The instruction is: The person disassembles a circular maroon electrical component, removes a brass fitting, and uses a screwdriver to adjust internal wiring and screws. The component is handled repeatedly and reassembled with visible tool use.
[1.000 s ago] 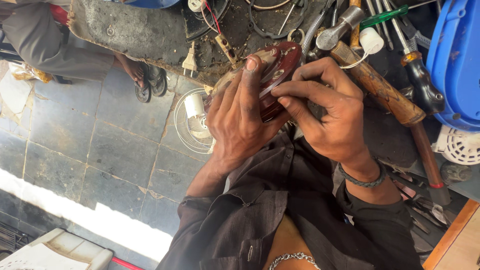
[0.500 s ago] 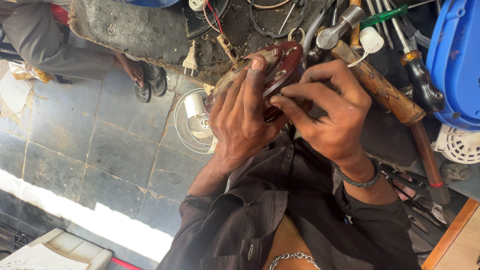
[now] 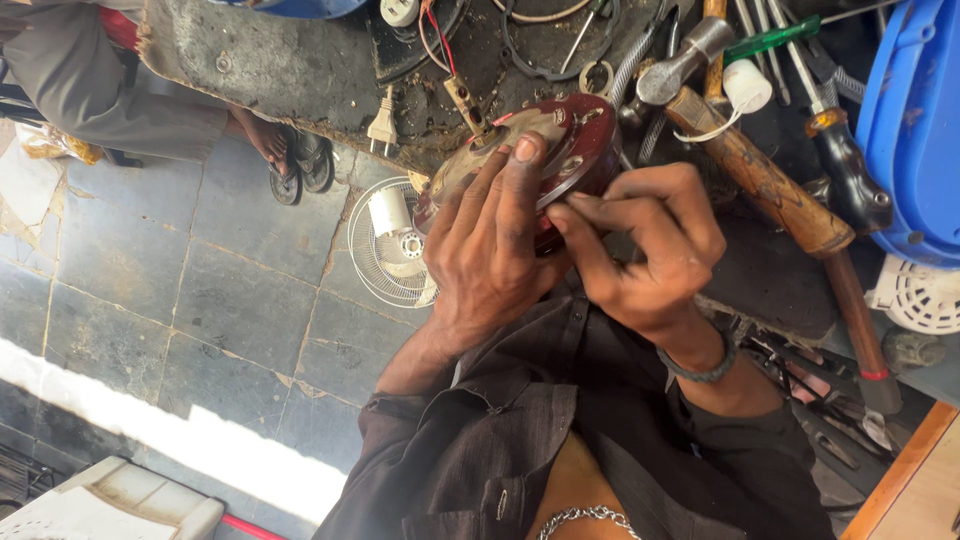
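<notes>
My left hand (image 3: 490,245) grips a round dark-red metal housing (image 3: 560,140), fingers spread over its face, one fingertip pressing near the middle. A small brass terminal with red and black wires (image 3: 462,100) sticks out of the housing's top left. My right hand (image 3: 650,245) is pinched together at the housing's lower right edge, with a dark object partly hidden between its fingers. I wear a dark band on the right wrist (image 3: 705,368).
A grimy workbench (image 3: 300,70) holds a white plug (image 3: 382,125), a wooden-handled hammer (image 3: 790,210), screwdrivers and metal rings. A blue plastic casing (image 3: 915,130) is at right. A small white fan (image 3: 392,245) lies on the stone floor. Another person's sandalled foot (image 3: 290,150) is at left.
My hands and the housing have shifted slightly lower in view. The right hand's fingers have closed tighter against the housing's edge. The left hand's grip is unchanged.
</notes>
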